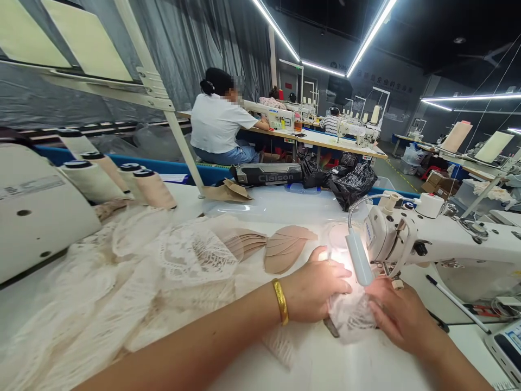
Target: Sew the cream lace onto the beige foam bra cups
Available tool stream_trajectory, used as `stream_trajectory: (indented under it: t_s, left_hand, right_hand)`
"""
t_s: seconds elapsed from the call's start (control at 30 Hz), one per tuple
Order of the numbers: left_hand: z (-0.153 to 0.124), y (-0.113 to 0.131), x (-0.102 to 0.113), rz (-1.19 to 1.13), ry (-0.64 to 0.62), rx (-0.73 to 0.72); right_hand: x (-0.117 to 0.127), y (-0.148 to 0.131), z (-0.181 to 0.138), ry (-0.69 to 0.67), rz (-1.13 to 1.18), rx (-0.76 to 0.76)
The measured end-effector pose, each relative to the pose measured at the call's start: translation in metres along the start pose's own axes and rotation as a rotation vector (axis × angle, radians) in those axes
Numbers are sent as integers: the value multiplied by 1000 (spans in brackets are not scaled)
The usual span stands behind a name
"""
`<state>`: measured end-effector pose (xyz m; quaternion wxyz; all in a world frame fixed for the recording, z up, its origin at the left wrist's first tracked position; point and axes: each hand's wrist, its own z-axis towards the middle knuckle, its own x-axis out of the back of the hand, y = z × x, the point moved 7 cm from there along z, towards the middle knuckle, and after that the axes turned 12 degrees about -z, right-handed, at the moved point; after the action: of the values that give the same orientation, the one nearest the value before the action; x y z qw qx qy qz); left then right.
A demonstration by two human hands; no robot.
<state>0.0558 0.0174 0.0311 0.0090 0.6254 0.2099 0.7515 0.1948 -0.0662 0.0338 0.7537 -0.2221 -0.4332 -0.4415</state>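
Under the lit head of a white sewing machine (407, 228) lies a small piece of white lace (353, 320). My left hand (319, 290), with a gold bracelet at the wrist, rests on the lace's left side, fingers stretched out over it. My right hand (401, 312) is beside the needle area, its fingers closed on the lace's right edge. A grey lamp (359, 258) on a bendy neck hangs between my hands and hides part of the needle area. Left of my left hand are fanned beige leaf-shaped pieces (287, 250).
White lace fabric (93, 293) is heaped across the table's left side, beside several thread cones (152, 187). A black plastic bag (352, 179) lies behind. A white stick-like tool (458, 304) is right of my right hand. A co-worker (222, 122) sits beyond.
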Motion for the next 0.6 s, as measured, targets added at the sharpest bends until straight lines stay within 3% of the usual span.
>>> stream_trajectory:
  t_s: [0.1, 0.2, 0.3, 0.47, 0.6]
  left_hand:
    - [-3, 3, 2, 64, 34, 125]
    - [-2, 12, -2, 95, -20, 199]
    - [0, 18, -5, 95, -92, 232]
    - [-3, 17, -5, 76, -171, 261]
    - [-6, 13, -3, 78, -187, 251]
  right_hand:
    - [-6, -12, 1, -41, 69, 72]
    - [-21, -11, 1, -125, 16, 39]
    - [-30, -3, -1, -127, -85, 16]
    - [-24, 14, -6, -48, -157, -22]
    - [-16, 23, -7, -87, -171, -106]
